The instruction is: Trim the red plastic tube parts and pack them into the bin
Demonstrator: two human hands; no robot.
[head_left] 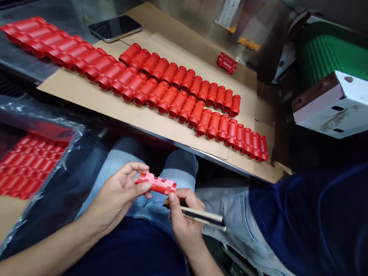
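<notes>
Over my lap, my left hand [119, 195] pinches one end of a red tubular plastic part [160, 185] between thumb and fingers. The part lies roughly level, with notched lugs along its upper side. At its other end, my right hand [188, 216] touches it with the thumb. Those same right fingers are closed round a slim utility knife [207, 216] with an off-white and black handle pointing right. Its working tip is hidden by the hand. Beyond my knees, rows of similar red parts [157, 94] lie side by side on cardboard [83, 95] covering the bench.
A smartphone [115, 28] lies at the bench's back left. One red part [227, 63] sits apart near the back. To the left, a plastic-lined box [78, 134] holds several red parts [24, 166]. A white metal bracket [349, 106] and green belt [346, 53] stand right, near another person's sleeve [323, 221].
</notes>
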